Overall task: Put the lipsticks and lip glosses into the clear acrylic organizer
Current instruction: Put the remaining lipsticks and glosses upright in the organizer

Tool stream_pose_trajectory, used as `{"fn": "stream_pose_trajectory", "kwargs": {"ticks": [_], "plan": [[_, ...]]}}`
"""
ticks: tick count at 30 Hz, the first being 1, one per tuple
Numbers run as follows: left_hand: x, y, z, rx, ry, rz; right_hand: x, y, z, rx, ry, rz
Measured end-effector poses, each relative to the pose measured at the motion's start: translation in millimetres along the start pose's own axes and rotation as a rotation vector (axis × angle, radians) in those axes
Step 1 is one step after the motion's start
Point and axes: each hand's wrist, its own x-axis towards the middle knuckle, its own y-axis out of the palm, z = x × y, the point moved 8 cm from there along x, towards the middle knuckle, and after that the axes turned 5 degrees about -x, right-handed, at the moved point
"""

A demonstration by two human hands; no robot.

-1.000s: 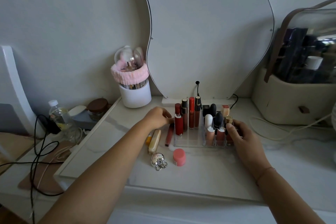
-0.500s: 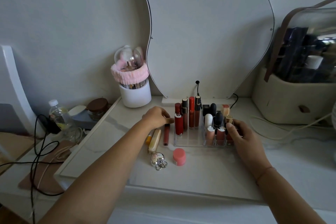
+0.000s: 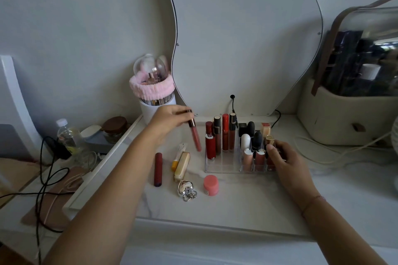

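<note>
At centre frame, the left hand (image 3: 170, 119) pinches a pink lip gloss (image 3: 195, 135) by its dark cap, the tube hanging tilted just left of the clear acrylic organizer (image 3: 223, 166) on the white tabletop (image 3: 247, 204). The right hand (image 3: 286, 162) grips the organizer's right end, whose left compartments hold tall red and brown glosses upright and whose right cells hold shorter lipsticks. A dark red tube (image 3: 158, 169), a gold lipstick (image 3: 182, 165) and a pink jar (image 3: 211, 185) lie loose at lower left.
</note>
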Motion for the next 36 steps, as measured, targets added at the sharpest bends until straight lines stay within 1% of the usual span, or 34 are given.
{"fn": "stream_pose_trajectory", "kwargs": {"ticks": [2, 4, 7, 9, 14, 19, 27, 36], "plan": [[-5.7, -6.1, -22.9, -0.134, 0.056, -0.013, 0.2, 0.0, 0.0, 0.001, 0.002, -0.002], [-12.0, -3.9, -49.3, -0.204, 0.144, -0.004, 0.2, 0.2, 0.5, 0.0, -0.001, -0.001], [-21.2, 16.3, -82.0, -0.19, 0.277, 0.037, 0.4, -0.1, 1.9, -0.012, -0.011, -0.003], [-24.2, 37.1, -89.5, -0.119, 0.315, 0.07, 0.5, -0.1, 1.8, -0.013, -0.014, -0.002], [-24.3, 78.5, -75.8, 0.108, 0.305, 0.127, 0.1, -0.2, 1.7, -0.011, -0.015, 0.002], [-21.9, 88.2, -55.7, 0.279, 0.279, 0.121, 1.6, 0.7, 0.3, 0.005, -0.016, 0.008], [-16.6, 84.4, -37.7, 0.337, 0.281, 0.107, 2.4, 0.3, 1.2, 0.002, -0.022, 0.006], [-14.7, 86.2, -33.0, 0.306, 0.29, 0.139, -0.4, -1.4, 3.5, -0.017, -0.014, 0.001]]}}
